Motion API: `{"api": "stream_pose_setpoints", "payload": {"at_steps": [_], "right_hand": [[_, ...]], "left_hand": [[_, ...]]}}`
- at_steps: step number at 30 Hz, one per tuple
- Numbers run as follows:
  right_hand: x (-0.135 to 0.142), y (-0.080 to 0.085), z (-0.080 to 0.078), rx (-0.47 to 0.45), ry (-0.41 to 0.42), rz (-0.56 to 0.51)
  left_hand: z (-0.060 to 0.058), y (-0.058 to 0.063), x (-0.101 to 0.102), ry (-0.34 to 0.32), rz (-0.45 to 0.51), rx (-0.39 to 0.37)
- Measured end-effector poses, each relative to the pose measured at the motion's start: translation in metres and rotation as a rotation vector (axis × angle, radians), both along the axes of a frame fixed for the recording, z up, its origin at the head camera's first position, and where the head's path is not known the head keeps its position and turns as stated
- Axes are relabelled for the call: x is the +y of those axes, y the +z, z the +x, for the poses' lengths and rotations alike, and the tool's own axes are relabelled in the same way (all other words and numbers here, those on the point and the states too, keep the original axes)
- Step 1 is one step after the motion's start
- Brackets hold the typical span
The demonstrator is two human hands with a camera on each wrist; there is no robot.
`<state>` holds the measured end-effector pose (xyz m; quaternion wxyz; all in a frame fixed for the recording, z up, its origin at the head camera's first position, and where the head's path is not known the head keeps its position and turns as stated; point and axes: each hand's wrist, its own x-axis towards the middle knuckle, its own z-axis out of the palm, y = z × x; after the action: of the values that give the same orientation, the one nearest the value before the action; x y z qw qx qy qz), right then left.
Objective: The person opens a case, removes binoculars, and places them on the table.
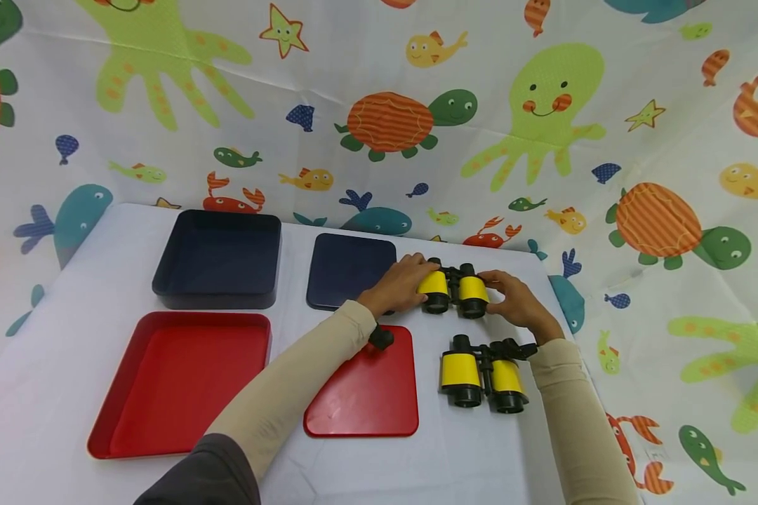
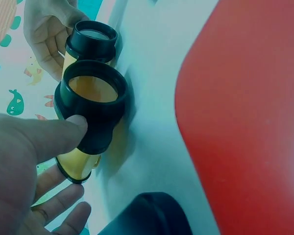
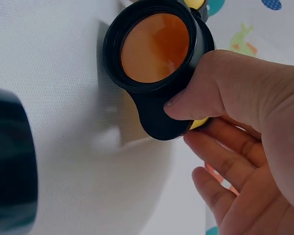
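Note:
Two pairs of yellow and black binoculars are on the white table at the right in the head view. My left hand (image 1: 401, 284) and right hand (image 1: 514, 298) hold the far binoculars (image 1: 474, 289) from both sides, one at each barrel. In the left wrist view, the left thumb presses the black rim of the binoculars (image 2: 95, 139), with fingers behind the barrel. The right wrist view has the right thumb on the black flange of the binoculars (image 3: 159, 117), fingers on the far side. Nearer to me stand the second binoculars (image 1: 461, 368), beside the right forearm and untouched.
A dark blue box (image 1: 217, 259) sits at the back left, a red box (image 1: 183, 386) in front of it. Right of them lie a flat dark blue lid (image 1: 347, 270) and a red lid (image 1: 366, 407), partly under the left arm. A sea-animal curtain (image 1: 379, 63) hangs behind.

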<state>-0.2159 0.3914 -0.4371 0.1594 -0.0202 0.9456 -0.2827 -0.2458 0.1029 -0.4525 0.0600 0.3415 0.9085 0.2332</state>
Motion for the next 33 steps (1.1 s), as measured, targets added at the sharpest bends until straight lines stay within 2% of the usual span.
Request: {"api": "stream_pose_setpoints", "payload": {"at_steps": [6,10,18,25,29,33], "right_hand": [[0.001,-0.001,0.0,-0.004,0.007,-0.005],[0.001,0.0,0.002,-0.003,0.003,0.006],[-0.005,0.005,0.006,0.009,0.024,0.083],[-0.02,0.014,0.01,0.093,0.042,0.132],[-0.032,0.017,0.01,0.159,0.052,0.142],[-0.049,0.02,0.013,0.214,0.068,0.133]], "left_hand": [[0.001,0.0,0.001,0.01,-0.018,-0.039],[0.002,0.002,0.002,0.011,-0.039,-0.032],[0.012,0.005,-0.003,0.073,-0.16,-0.02],[0.018,0.012,-0.023,0.164,-0.274,0.06],[0.021,0.018,-0.039,0.193,-0.298,0.065],[0.023,0.017,-0.054,0.234,-0.302,0.059]]}}
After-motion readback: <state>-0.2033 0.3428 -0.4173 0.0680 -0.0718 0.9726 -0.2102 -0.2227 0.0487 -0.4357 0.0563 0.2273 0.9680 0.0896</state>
